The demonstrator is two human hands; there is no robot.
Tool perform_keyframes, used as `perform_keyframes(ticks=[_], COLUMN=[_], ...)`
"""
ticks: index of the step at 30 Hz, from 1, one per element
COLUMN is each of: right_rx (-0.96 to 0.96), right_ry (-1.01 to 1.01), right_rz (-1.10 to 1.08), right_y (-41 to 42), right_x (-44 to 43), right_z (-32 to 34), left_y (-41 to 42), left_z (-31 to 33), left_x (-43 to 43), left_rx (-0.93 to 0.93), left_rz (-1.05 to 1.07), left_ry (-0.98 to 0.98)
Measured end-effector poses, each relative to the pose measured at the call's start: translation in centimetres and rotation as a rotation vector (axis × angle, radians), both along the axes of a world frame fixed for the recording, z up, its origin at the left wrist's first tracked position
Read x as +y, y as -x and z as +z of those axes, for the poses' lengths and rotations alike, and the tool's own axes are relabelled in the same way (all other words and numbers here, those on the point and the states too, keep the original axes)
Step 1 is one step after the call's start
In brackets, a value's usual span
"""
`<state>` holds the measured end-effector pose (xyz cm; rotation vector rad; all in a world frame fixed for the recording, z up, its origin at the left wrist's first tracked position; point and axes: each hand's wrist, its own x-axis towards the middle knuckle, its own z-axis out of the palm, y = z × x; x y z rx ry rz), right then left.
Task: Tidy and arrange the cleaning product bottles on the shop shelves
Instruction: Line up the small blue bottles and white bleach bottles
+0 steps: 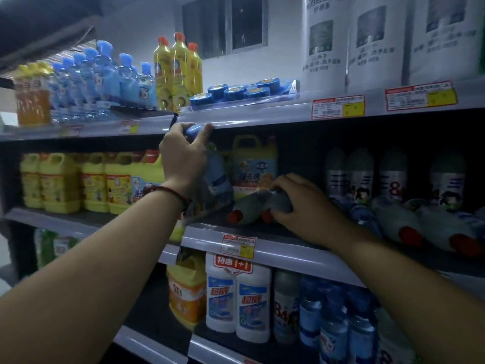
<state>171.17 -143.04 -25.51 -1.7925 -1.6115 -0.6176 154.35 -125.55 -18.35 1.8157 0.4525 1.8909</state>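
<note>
Blue-capped bottle (219, 177) just below left grip (183, 156)

A: Anything worn?

B: One item. Thin red cord bracelet (168, 192) round the left wrist, darker toward its right end (braided or beaded, too blurry to say).

A: Arms?

B: Left forearm (91, 258) and right forearm (409, 274) are both bare, from the wrist to the near edge of frame.

A: Hands?

B: Left hand (183, 156) and right hand (307, 206) are bare too. The fingertips are soft with blur, so no nail detail.
</note>
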Motion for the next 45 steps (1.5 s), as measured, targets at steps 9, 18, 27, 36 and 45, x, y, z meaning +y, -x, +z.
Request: perform_keyframes(ticks=[9, 18, 27, 36, 45], right_rx=[-0.136, -0.236, -0.129, 0.052, 0.122], right_ry=[0.341, 0.446, 0.500, 0.417, 0.399], right_rz=[-0.014, -0.035, 0.012, 0.104, 0.053], right_y=[0.2, 0.1, -1.6, -2.9, -1.7], right_x=[6.0, 8.7, 7.2, 6.9, 6.1], right_z=[0.8, 0.9, 1.6, 1.2, 1.6], left_y=[-1.1, -2.8, -3.4, -5.7, -6.7], left_z=[-3.3, -5.6, -11.2, -9.2, -10.7], left_x=[2.6, 3.4, 4.7, 6.4, 6.2], left_rx=[-0.074, 0.121, 0.462, 0.561, 0.579], left_rz=[-0.066, -0.311, -0.503, -0.314, 0.000], left_ry=[0.050, 0.129, 0.052, 0.212, 0.175])
